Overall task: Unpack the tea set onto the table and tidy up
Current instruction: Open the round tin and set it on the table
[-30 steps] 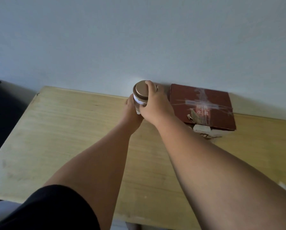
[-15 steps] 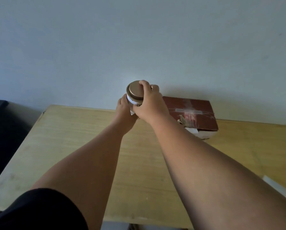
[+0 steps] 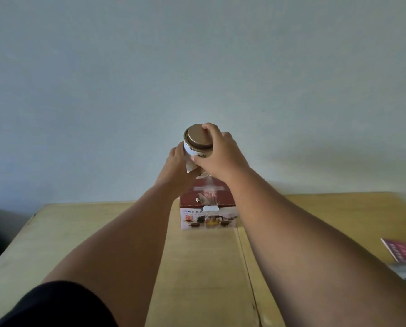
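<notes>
Both of my hands hold a small white tea canister [image 3: 198,149] with a bronze lid [image 3: 196,136], raised in the air in front of the wall. My left hand [image 3: 178,167] grips its lower body from the left. My right hand [image 3: 221,154] wraps its right side, with fingers up on the lid. A bit of white paper sticks out under the canister. Below and behind my hands stands the tea set box [image 3: 208,214], dark red on top, white in front with pictures of a teapot and cups. Its top looks closed.
The box stands on a pale wooden table [image 3: 197,267] against a plain wall. A pink and white booklet [image 3: 402,256] lies at the table's right edge. Something dark sits off the table's left side.
My hands have lifted the canister higher, well above the box. The view has tilted up and shifted, so the box now sits centred below my hands and a booklet shows at right.
</notes>
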